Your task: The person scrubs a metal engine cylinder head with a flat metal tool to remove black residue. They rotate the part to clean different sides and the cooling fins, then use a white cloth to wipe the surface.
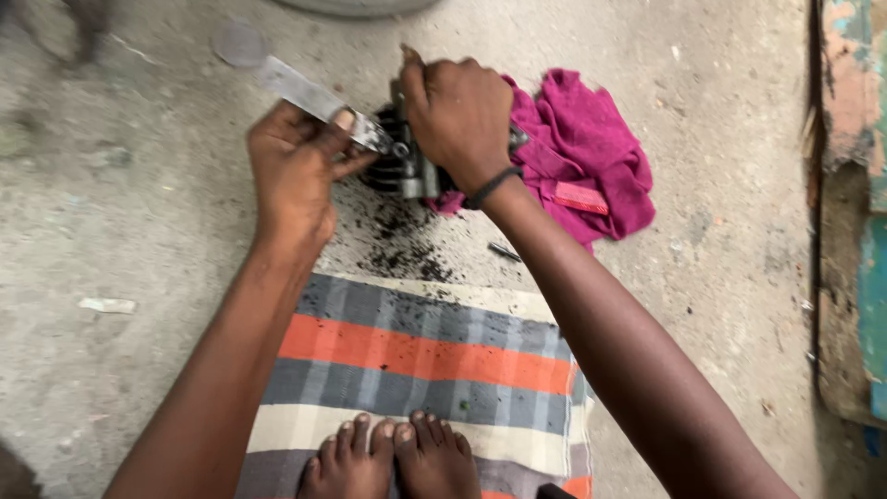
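Metal scraper (305,92) gripped in left hand (294,171); right hand (457,111) clamps the finned engine part (407,171).

The finned metal part (407,171) sat on the concrete floor (157,240), and every other place is told from it. The left hand (294,176) was just left of it, gripping a flat metal tool (309,97) that ran up and away to the left from the part. The right hand (457,115) lay on top of it. A crumpled cloth (587,152) lay touching its right side and partly under it. A patch of loose debris (407,245) lay on the floor just before it. Nearer still lay a striped mat (425,370), with two bare feet (388,457) on the mat's near end.
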